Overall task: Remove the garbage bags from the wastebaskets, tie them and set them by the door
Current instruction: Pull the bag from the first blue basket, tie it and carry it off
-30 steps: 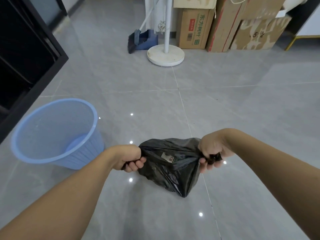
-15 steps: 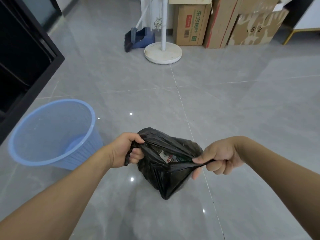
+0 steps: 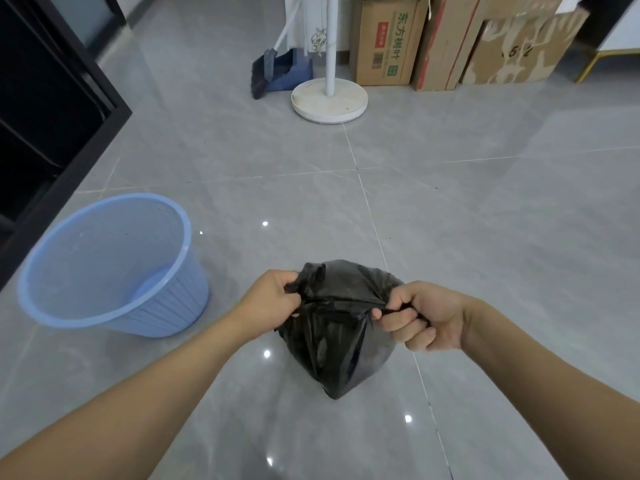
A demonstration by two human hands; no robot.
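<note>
Two hands hold one black garbage bag in front of you, and it hangs just above the shiny gray floor. Whether its pointed bottom touches the floor, you cannot tell. The bag looks lumpy and crinkled, and its top is pulled tight into a flat band between your hands.

Your left hand grips one bunched end of the bag top, with the fingers curled round the plastic. Your right hand grips the other end, its fingers clenched round a twisted black strip that sticks out past the knuckles. Both of your bare arms reach in from the bottom corners.

One light blue wastebasket stands on the floor to your left, near the bag but not touching it. It has no bag in it, and you can see its round bottom through the open top.

Farther left stands a tall black frame of some furniture or a door; you cannot tell which. Far ahead, a white pole on a round white base stands on the floor. A blue dustpan and broom lean just beside it on the left. Some brown cardboard boxes stand in a row to the right of the pole. One gold leg of some furniture shows at the far right.
</note>
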